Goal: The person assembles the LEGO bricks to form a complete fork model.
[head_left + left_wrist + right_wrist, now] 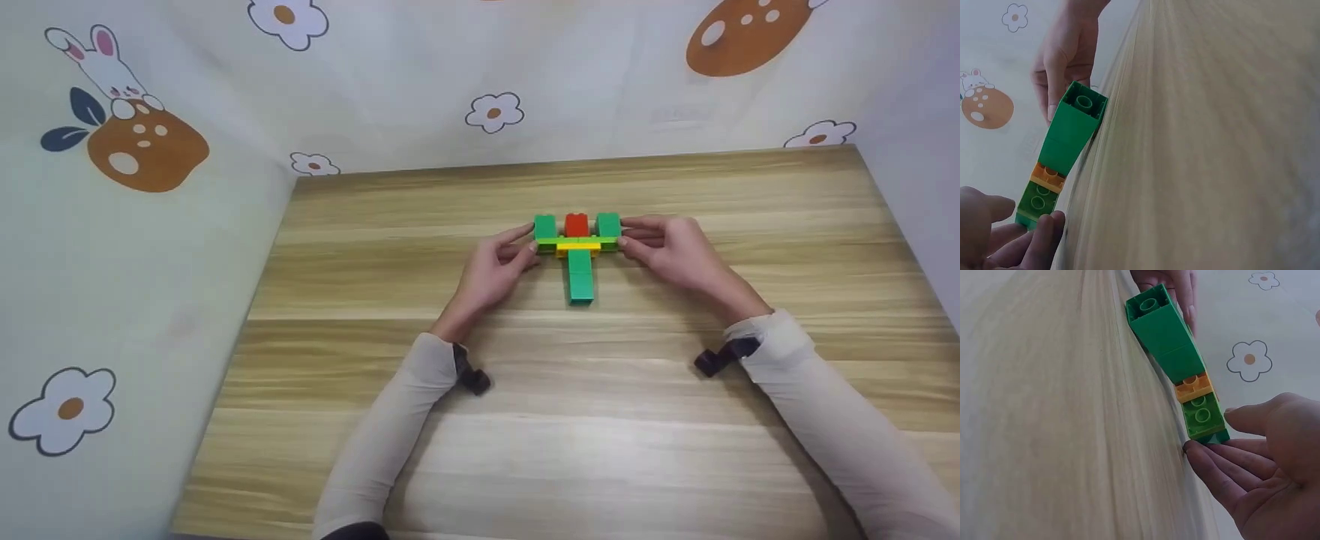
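Observation:
A toy building-brick model (580, 274) lies on the wooden table, with a green stem towards me. Across it run a yellow brick (578, 249) and a light green crossbar. Behind them stand a red brick (577, 225) in the middle and a dark green brick at each end. My left hand (491, 274) grips the left end between thumb and fingers. At the opposite end, my right hand (679, 255) holds the model the same way. Both wrist views show hollow undersides of the green stem (1067, 135) and the orange-looking yellow brick (1194, 387).
The wooden table (337, 360) reaches back to a wall covering (405, 90) printed with flowers, a rabbit and brown fruit. Pale sleeves cover both forearms, and a black wrist camera (471, 375) sits on the left, another (724, 356) on the right.

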A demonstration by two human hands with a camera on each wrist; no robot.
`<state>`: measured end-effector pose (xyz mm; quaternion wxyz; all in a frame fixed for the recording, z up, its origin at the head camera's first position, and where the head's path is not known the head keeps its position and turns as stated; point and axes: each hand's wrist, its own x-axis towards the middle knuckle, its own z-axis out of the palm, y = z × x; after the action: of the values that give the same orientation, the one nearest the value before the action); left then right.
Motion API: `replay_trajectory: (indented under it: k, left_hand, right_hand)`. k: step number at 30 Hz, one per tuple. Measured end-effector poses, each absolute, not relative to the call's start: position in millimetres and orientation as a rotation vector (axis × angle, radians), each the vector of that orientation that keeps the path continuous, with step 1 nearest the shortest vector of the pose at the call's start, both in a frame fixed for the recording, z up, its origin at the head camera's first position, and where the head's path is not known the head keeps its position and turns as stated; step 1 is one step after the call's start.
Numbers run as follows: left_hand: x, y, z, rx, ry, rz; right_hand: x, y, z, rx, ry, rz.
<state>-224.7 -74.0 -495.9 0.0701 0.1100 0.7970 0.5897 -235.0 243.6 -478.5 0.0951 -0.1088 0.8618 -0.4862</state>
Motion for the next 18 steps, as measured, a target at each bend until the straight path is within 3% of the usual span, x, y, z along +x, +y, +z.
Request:
replay_trajectory:
  k: [18]
  left_hand:
    - [-226.1,-72.9,-495.9,0.41,2.528,1.595]
  right_hand:
    - [-234.8,242.9,-480.3,-0.362,2.562,-1.42]
